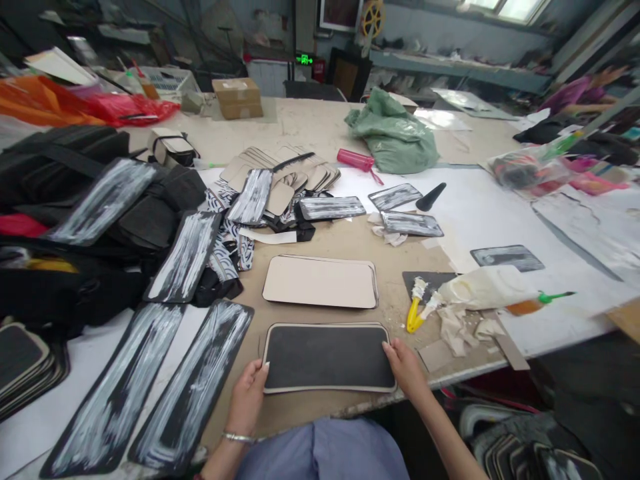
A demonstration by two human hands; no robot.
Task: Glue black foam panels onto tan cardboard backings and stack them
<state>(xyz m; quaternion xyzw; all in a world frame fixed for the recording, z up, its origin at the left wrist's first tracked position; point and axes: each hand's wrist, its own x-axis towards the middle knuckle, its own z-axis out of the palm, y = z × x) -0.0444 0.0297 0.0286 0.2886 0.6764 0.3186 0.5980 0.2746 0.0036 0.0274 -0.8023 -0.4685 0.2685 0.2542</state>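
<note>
Board, flat and dark with a pale rim, is between the two hands at the near edge of the desk. The left hand holds its left end, and the right hand holds its right end near the top corner. Both thumbs are on top. The hands are wide apart, one at each end. A shiny band goes around the left wrist.

Just past the board is a small pile of pale boards. To the left are long black boards with white streaks on them. On the right are a yellow brush with white stuff on it and a big cloudy bottle lying on its side. Farther back are a black cone, a pink bottle and a crumpled green bag.

A green lit sign on the far side shows a little running person. The brown box has a pale patch on it, too small to read.
</note>
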